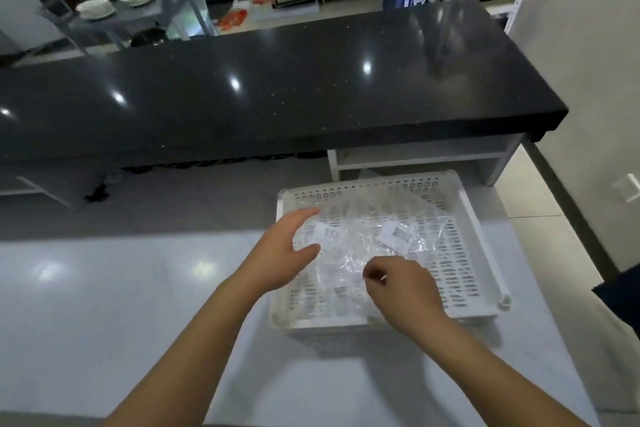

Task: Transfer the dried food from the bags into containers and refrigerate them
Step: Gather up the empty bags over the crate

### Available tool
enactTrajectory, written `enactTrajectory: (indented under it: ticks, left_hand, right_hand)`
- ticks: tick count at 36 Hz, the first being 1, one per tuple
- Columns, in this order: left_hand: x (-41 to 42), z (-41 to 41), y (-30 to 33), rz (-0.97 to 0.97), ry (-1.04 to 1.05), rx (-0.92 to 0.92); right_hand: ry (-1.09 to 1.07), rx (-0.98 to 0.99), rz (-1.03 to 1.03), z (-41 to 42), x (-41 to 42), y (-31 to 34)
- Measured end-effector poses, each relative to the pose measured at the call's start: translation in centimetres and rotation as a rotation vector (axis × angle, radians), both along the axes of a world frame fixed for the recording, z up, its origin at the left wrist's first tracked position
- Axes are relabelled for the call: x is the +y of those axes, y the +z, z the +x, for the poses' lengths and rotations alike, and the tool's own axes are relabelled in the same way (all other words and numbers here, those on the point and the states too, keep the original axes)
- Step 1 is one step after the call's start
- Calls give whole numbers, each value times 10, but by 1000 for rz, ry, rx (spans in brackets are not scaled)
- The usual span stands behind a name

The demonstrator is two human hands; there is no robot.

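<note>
Clear plastic bags (360, 253) lie crumpled inside the white slotted basket (481, 246) on the pale counter (138, 305). The left hand (284, 253) spreads wide over them, probably steadying; the right hand (401, 284) pinches one bag's edge, likely to lift it.
</note>
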State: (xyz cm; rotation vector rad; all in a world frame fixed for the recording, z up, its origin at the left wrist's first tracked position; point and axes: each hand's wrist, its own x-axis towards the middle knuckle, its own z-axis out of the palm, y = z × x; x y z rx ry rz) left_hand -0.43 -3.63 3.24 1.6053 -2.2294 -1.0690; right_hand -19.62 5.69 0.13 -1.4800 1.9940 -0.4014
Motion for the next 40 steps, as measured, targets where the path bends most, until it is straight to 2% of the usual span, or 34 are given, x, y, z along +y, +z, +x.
enactTrajectory:
  ticks: [4, 7, 10, 13, 15, 19, 21, 25, 31, 36, 40]
  left_hand:
    - [-27, -4, -1, -44, -82, -32]
    - [-49, -11, -3, -136, -134, -123]
    - [-71, -24, -9, -273, -210, -335]
    - [-88, -37, -19, -397, -325, -596]
    - [-96, -41, -25, -449, -360, -699]
    - [-102, -44, -25, -549, -343, -739]
    - [-104, -40, -23, -563, -319, -670]
    - [-103, -24, -1, -490, -266, -405]
    - [-86, 19, 49, -136, -19, 79]
    - [-54, 62, 52, 100, 282, 501]
    - [-13, 85, 35, 273, 520, 745]
  right_hand:
    - [-271, -167, -152, -14, 19, 8]
    - [-346, -93, -211, -25, 38, 18]
    - [-302, 55, -145, -33, 54, 27]
    - [-330, 84, -173, -43, 60, 33]
    - [-401, 15, -198, -49, 61, 36]
    - [-594, -338, -270, -53, 63, 46]
    - [-651, -469, -294, -51, 65, 53]
    - [-673, -664, -302, -44, 65, 70]
    - [-626, -857, -297, -34, 52, 94]
    - [-494, -902, -294, -14, 35, 115]
    - [-374, -830, -301, 10, 15, 124]
